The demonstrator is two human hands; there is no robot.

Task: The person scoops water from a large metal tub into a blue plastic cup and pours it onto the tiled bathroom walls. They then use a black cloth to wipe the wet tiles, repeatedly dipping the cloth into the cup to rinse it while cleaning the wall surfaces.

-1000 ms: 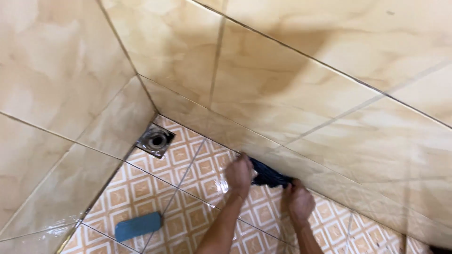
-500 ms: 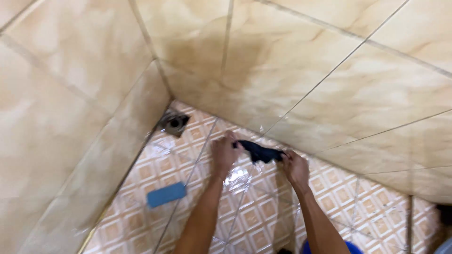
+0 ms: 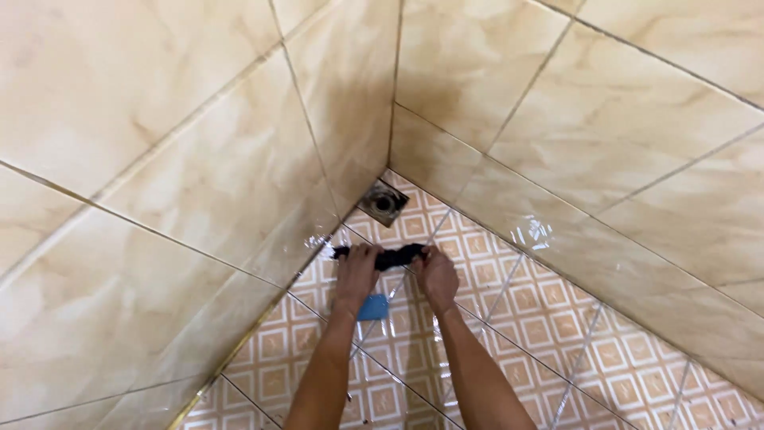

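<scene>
Both hands grip one dark cloth (image 3: 387, 256) stretched between them: the left hand (image 3: 356, 272) has its fingers curled closed around the cloth's left end, and the right hand (image 3: 438, 275) is closed in the same way on its right end. The cloth is a twisted dark strip held just above the wet floor (image 3: 557, 334), near the foot of the left wall (image 3: 159, 199); whether it touches the tiles cannot be told.

A blue sponge (image 3: 372, 307) lies on the floor just below the hands, partly covered by the left wrist. The floor is laid with small orange-and-white patterned tiles, glossy with water and catching light. A square metal drain (image 3: 383, 202) sits in the corner where the two walls meet, a little beyond the cloth. Both walls are faced with large cream, marbled tiles with thin grout lines, and the right wall (image 3: 605, 135) carries a bright reflection low down.
</scene>
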